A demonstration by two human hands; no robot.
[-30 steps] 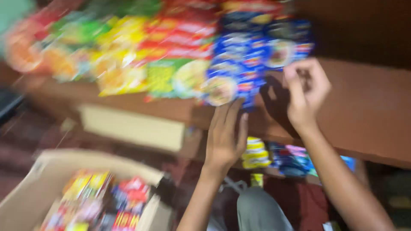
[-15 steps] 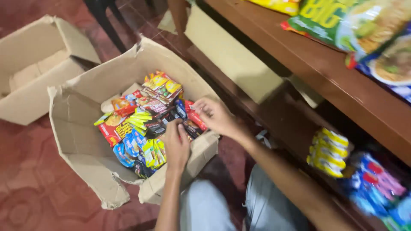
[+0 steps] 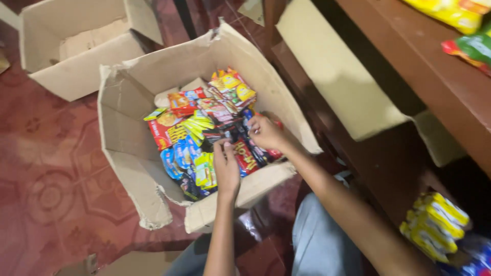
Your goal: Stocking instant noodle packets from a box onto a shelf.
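A torn cardboard box (image 3: 135, 168) stands open on the floor, filled with several colourful snack packets (image 3: 204, 128). Both my hands are inside it. My left hand (image 3: 226, 166) rests palm down on the packets near the box's front wall, fingers touching a dark and red packet (image 3: 245, 156). My right hand (image 3: 267, 133) is curled over packets at the box's right side; whether it grips one is hard to tell.
A second, empty cardboard box (image 3: 76, 46) lies at the upper left on the red patterned floor. A brown wooden shelf (image 3: 440, 87) runs along the right with snack packets on top. Yellow packets (image 3: 434, 227) sit on its lower level. My knees are below the box.
One second ago my hands were up at packets on the shelf. My view has dropped to the floor, and both hands now reach into the box, slightly deeper than half a second ago.
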